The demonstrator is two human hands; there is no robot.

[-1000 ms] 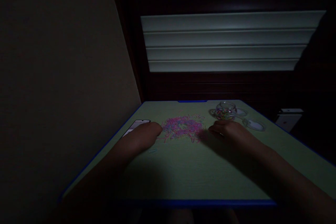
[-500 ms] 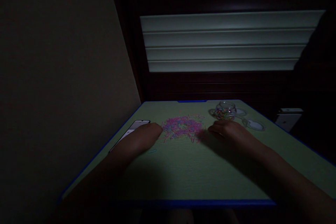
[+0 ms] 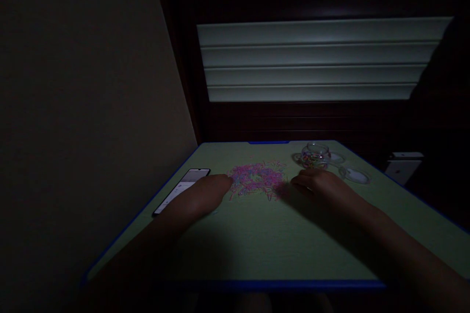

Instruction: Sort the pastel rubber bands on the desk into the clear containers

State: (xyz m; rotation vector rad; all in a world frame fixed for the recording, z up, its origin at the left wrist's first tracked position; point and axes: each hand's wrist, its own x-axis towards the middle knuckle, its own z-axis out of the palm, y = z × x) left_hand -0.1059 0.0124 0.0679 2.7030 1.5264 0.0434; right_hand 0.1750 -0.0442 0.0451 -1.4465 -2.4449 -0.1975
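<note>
A loose pile of thin pink, purple and blue loop-like pieces lies on the light green tabletop; their exact kind is too dim and small to tell. My left hand is curled at the pile's left edge, its back towards me, with the fingertips hidden. At the right of the pile, my right hand has its fingers drawn together, and anything between them cannot be made out. Just behind that hand stands a clear round jar with small multicoloured pieces in it.
A phone with a lit screen lies left of my left hand. Clear round lids or dishes rest right of the jar. Blue edging borders the table. A wall rises at the left, and a white box stands beyond the right edge.
My left hand has shifted slightly right, further over the pile's edge, and more of the phone shows. A small bluish piece near that hand is now mostly covered. My right hand looks almost unmoved.
</note>
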